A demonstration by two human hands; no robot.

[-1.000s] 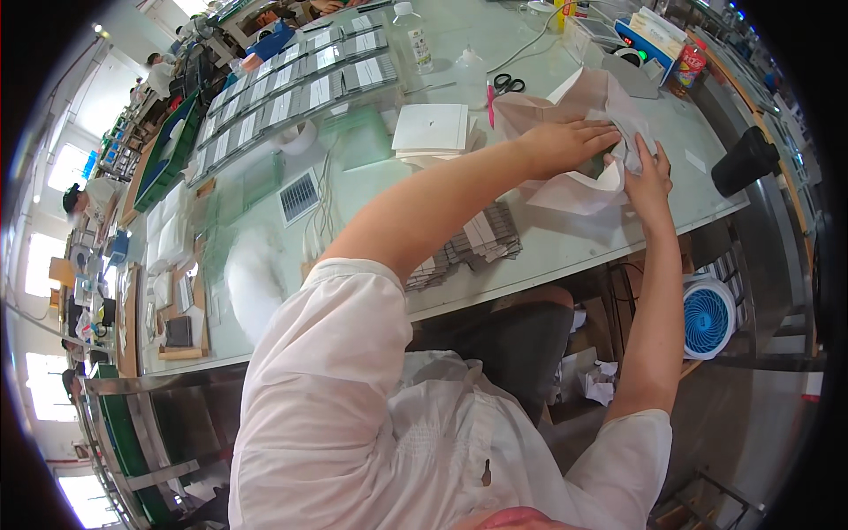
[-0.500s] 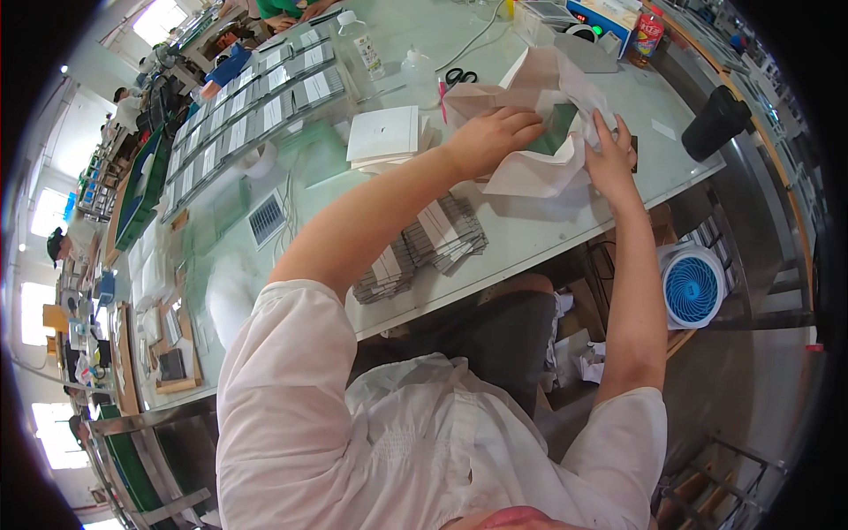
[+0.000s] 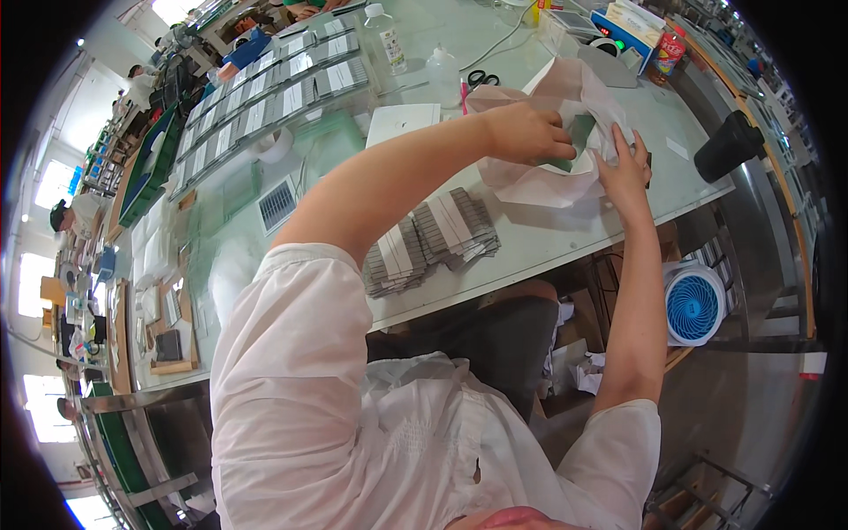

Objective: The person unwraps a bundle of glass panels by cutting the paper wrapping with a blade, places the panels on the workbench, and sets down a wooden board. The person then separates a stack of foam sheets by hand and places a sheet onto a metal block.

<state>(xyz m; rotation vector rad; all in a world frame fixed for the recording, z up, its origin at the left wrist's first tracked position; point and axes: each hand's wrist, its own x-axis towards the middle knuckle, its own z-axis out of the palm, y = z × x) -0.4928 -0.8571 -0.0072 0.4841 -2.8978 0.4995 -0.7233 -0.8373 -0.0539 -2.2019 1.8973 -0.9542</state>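
A crumpled sheet of pale pink wrapping paper (image 3: 539,181) lies on the glass-topped workbench (image 3: 565,238). My left hand (image 3: 528,132) is closed on the paper's middle, next to a dark green flat piece (image 3: 576,132) inside the folds. My right hand (image 3: 625,168) presses flat on the paper's right side, fingers spread. Stacks of small grey-and-white striped plates (image 3: 433,243) sit near the bench's front edge, below my left forearm.
A white box (image 3: 402,119), scissors (image 3: 481,79), two clear bottles (image 3: 389,40), a black cup (image 3: 726,146) and a blue device (image 3: 623,26) stand around. Long trays of panels (image 3: 265,97) run along the back left. A blue fan (image 3: 693,305) sits under the bench. Other workers are far left.
Both hands stay on the pink paper while it is shifted and refolded; the view has tilted, so the bench sits lower and farther right in the picture.
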